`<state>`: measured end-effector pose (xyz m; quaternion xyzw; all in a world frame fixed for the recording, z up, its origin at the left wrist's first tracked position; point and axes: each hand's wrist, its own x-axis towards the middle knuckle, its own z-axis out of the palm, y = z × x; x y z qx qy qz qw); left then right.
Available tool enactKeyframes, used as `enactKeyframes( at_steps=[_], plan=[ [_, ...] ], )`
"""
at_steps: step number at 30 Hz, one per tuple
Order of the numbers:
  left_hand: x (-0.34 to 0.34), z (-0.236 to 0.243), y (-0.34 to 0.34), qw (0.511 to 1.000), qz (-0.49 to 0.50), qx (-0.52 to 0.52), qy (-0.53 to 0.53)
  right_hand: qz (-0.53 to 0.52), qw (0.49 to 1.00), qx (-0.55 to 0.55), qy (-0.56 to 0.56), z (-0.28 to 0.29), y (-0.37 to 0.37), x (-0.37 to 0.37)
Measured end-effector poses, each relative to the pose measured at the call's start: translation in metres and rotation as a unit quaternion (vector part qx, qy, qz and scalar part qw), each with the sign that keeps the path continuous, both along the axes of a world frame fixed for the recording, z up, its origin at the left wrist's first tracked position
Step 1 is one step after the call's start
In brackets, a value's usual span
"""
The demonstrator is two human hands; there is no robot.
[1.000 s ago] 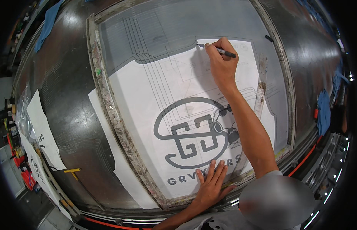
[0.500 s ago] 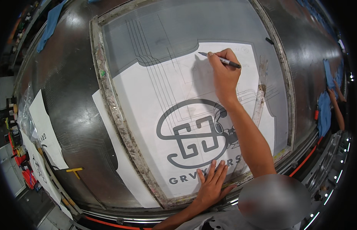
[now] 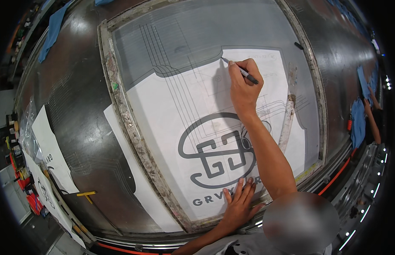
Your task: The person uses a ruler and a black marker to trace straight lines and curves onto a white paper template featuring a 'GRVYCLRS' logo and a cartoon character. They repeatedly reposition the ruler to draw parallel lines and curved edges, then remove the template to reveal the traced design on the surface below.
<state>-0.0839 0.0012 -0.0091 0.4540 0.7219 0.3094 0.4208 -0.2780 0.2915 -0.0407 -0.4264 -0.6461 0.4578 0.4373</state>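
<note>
A black-and-grey marker pen [image 3: 251, 79] is pinched in the fingers of my right hand [image 3: 246, 87]. Its tip is at a curved line on the mesh [image 3: 193, 32], beside the upper edge of a white paper pattern [image 3: 159, 108] that shows beneath. A wooden screen frame [image 3: 128, 123] surrounds the mesh. My left hand [image 3: 239, 205] lies flat with its fingers spread, over the bottom of a large looped grey logo [image 3: 206, 171] and its lettering. My right forearm hides part of the pattern's right side.
A black cap-like piece [image 3: 298, 45] is on the frame's upper right. Left of the frame are more printed paper sheets [image 3: 51, 146] and a yellow T-handle tool [image 3: 87, 194] on the dark table [image 3: 85, 80]. At far right another person's hands [image 3: 369, 106] are near blue fabric [image 3: 358, 123].
My right hand and the pen have shifted slightly left across the mesh, the tip now against the curved line. My left hand stays flat near the bottom. The whole view has shifted a little.
</note>
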Motion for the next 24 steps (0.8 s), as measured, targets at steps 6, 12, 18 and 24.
enactKeyframes(
  at_steps=[6, 12, 18, 24],
  plan=[
    [-0.0004, 0.0007, 0.0009, 1.000, 0.006, -0.001, -0.009, 0.007, 1.000, 0.017, 0.003, -0.0001, -0.0014, -0.0018],
    [-0.0011, 0.0009, -0.0001, 1.000, 0.004, -0.001, -0.020, 0.028, 0.999, 0.016, -0.009, 0.0019, -0.0038, -0.0007],
    [-0.0027, 0.0016, -0.0006, 1.000, 0.004, 0.005, -0.028, 0.044, 0.998, 0.036, -0.015, -0.0038, -0.0032, -0.0004],
    [-0.0030, 0.0025, -0.0001, 0.999, 0.008, 0.012, -0.031, 0.058, 0.997, 0.037, -0.017, -0.0031, -0.0045, -0.0011]
  ],
)
